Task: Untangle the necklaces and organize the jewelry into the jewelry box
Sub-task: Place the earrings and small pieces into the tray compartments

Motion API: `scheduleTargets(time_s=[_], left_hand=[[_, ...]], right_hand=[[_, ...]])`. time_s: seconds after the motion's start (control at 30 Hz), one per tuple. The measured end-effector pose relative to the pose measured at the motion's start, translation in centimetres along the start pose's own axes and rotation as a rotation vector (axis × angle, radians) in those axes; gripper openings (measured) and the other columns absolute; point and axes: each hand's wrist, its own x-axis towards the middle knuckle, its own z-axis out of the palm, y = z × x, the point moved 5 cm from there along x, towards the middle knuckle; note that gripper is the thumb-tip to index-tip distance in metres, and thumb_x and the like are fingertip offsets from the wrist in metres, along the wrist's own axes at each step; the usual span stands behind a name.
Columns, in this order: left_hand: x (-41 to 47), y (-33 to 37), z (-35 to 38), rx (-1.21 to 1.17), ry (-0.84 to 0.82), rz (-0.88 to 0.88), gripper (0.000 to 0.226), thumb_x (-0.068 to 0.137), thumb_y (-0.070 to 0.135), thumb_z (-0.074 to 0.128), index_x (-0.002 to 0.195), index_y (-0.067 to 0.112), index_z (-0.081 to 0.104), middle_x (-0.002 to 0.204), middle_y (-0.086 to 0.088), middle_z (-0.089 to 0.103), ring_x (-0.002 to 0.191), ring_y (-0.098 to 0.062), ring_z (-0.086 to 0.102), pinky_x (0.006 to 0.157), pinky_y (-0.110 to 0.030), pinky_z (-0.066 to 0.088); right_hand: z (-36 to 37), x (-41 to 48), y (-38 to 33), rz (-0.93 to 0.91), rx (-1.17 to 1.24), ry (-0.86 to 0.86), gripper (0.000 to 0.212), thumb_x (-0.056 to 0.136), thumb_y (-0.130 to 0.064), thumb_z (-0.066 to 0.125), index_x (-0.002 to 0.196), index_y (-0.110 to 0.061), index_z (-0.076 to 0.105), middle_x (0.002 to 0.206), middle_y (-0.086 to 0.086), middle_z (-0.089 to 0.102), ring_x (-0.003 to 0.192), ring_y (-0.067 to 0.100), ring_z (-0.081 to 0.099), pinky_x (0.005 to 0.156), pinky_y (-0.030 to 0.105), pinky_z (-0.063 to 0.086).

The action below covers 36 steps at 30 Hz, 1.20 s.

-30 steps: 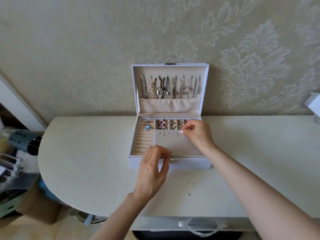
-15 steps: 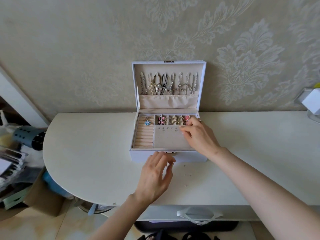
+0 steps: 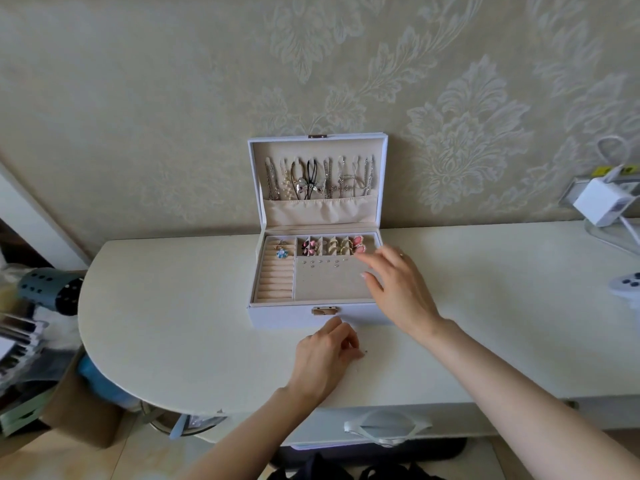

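My left hand [image 3: 329, 355] rests on the white table [image 3: 173, 306] just in front of the jewelry box [image 3: 287, 317], its fingers curled under and the tips drawn together against the tabletop. I cannot tell whether they have pinched anything. A tiny stud [image 3: 366, 351] lies on the table just beside those fingertips, too small to make out further. My right hand [image 3: 398, 285] hovers over the right side of the box's tray with the fingers spread and relaxed, holding nothing. The box is white and stands at the back of the table against the patterned wallpaper [image 3: 467, 133], its lid up and a metal clasp [image 3: 324, 310] on its front wall. Under my right hand's fingertips lies the beige stud panel [image 3: 325, 278], with a row of small studs [image 3: 322, 262] along its far edge. To the left of the panel are the ring rolls [image 3: 277, 282], with a blue flower piece [image 3: 282, 253] at their far end. The back compartments hold pink flower earrings [image 3: 310, 247]. Necklaces [image 3: 311, 178] hang side by side inside the lid, their ends tucked into a fabric pocket [image 3: 317, 211]. Well to the right, a white charger [image 3: 601, 202] sits by the wall and a white remote [image 3: 628, 285] lies on the table.
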Motion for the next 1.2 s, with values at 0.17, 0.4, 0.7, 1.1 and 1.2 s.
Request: scheduleTargets(time_s=[0.17, 0.4, 0.7, 1.1, 1.2], left_hand=[[0.0, -0.3, 0.5, 0.017, 0.011, 0.024, 0.011, 0.08, 0.027, 0.066, 0.083, 0.016, 0.063, 0.093, 0.006, 0.06, 0.074, -0.021, 0.061, 0.059, -0.029, 0.041], [-0.6, -0.4, 0.1, -0.025, 0.084, 0.013, 0.014, 0.079, 0.027, 0.062, 0.078, 0.014, 0.057, 0.084, 0.005, 0.059, 0.062, -0.018, 0.055, 0.052, -0.026, 0.039], [-0.7, -0.8, -0.3, -0.122, 0.015, -0.089, 0.01, 0.087, 0.024, 0.063, 0.085, 0.017, 0.057, 0.085, 0.015, 0.056, 0.064, -0.007, 0.045, 0.061, -0.02, 0.033], [-0.6, -0.9, -0.4, -0.16, 0.014, -0.101, 0.009, 0.084, 0.024, 0.066, 0.08, 0.019, 0.06, 0.082, 0.019, 0.054, 0.06, 0.001, 0.048, 0.057, -0.009, 0.031], [-0.5, -0.9, -0.4, -0.171, 0.026, -0.083, 0.009, 0.084, 0.023, 0.067, 0.08, 0.019, 0.06, 0.083, 0.018, 0.055, 0.059, 0.0, 0.048, 0.057, -0.011, 0.034]], right_hand=[[-2.3, -7.5, -1.7, 0.041, 0.106, 0.039, 0.008, 0.083, -0.018, 0.06, 0.077, -0.019, 0.065, 0.073, -0.011, 0.058, 0.064, 0.005, 0.045, 0.064, 0.021, 0.039], [2.0, -10.5, 0.3, 0.441, 0.187, -0.327, 0.013, 0.072, -0.027, 0.077, 0.077, -0.032, 0.067, 0.078, -0.019, 0.056, 0.069, -0.008, 0.052, 0.061, 0.01, 0.037], [2.5, -9.5, 0.8, 0.513, 0.209, -0.429, 0.016, 0.08, -0.024, 0.071, 0.071, -0.035, 0.063, 0.077, -0.016, 0.056, 0.066, -0.004, 0.051, 0.06, 0.009, 0.035], [2.6, -9.1, 0.5, 0.541, 0.211, -0.475, 0.015, 0.074, -0.03, 0.076, 0.069, -0.035, 0.062, 0.078, -0.014, 0.057, 0.065, -0.007, 0.049, 0.061, 0.01, 0.033], [2.7, -8.7, 0.1, 0.509, 0.196, -0.486, 0.012, 0.077, -0.03, 0.073, 0.071, -0.031, 0.063, 0.075, -0.013, 0.053, 0.063, -0.005, 0.046, 0.059, 0.01, 0.032]])
